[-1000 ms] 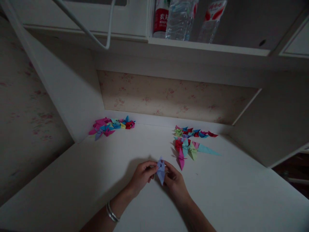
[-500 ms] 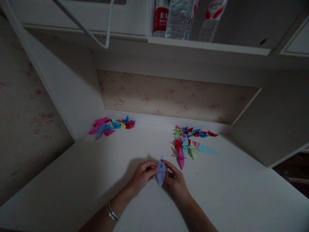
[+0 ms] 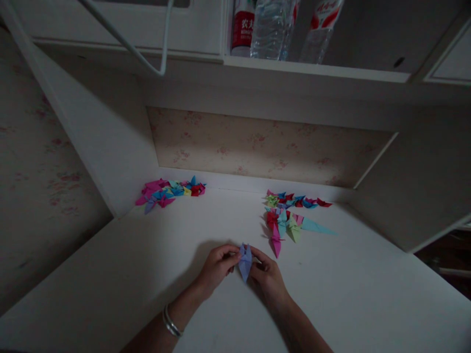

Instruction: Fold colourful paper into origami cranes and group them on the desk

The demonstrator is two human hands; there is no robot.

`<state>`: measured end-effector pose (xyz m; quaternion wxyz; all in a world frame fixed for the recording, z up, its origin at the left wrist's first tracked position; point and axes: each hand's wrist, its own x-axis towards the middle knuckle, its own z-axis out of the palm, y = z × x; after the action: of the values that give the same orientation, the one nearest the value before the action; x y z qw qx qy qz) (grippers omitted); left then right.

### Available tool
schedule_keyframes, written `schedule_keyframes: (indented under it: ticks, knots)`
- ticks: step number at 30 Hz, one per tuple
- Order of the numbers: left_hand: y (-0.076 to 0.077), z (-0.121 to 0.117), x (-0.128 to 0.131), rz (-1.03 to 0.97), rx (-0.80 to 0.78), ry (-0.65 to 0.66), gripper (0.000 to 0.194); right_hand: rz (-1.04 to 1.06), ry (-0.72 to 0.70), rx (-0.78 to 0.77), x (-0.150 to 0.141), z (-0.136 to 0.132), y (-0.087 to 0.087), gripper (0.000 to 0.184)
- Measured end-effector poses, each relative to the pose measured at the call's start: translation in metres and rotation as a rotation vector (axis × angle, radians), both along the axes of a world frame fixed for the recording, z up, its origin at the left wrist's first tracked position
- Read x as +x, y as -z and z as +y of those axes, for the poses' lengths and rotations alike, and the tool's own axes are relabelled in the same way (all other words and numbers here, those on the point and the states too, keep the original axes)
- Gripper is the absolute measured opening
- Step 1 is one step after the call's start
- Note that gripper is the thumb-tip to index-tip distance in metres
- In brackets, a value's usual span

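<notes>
A lavender origami crane (image 3: 245, 267) is held between my two hands, low over the white desk (image 3: 228, 318). My left hand (image 3: 218, 267) pinches its left side near the top between thumb and fingers. My right hand (image 3: 270, 277) grips the right side, the index finger at the upper edge and the other fingers curled beside it. Two narrow points stand up at the paper's top, and one wider point faces me. Nearest to my right hand lies a magenta paper crane (image 3: 275, 241), at the front of a colourful group.
A pile of folded paper cranes (image 3: 171, 192) lies at the back left. More cranes (image 3: 296, 201) sit in a row at the back right. Overhead, a shelf (image 3: 316, 70) holds plastic bottles (image 3: 270, 29), and a white cable (image 3: 128, 44) hangs at upper left.
The crane's single upper point has given way to two separate points, and its outline looks shorter. Both hands stay in almost the same place, still gripping it.
</notes>
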<state>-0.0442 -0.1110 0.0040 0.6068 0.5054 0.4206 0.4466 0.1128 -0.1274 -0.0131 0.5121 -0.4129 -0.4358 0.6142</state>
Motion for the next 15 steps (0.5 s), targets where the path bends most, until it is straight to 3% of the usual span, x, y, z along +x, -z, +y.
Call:
schedule_keyframes:
  ticks: [7, 15]
  knots:
    - [0.000, 0.002, 0.000, 0.030, -0.002, 0.000, 0.028, -0.014, 0.019, 0.050, 0.000, 0.002, 0.004, 0.049]
    - [-0.010, 0.007, -0.011, 0.194, 0.023, 0.015, 0.027, -0.078, 0.102, 0.023, 0.000, 0.001, 0.006, 0.042]
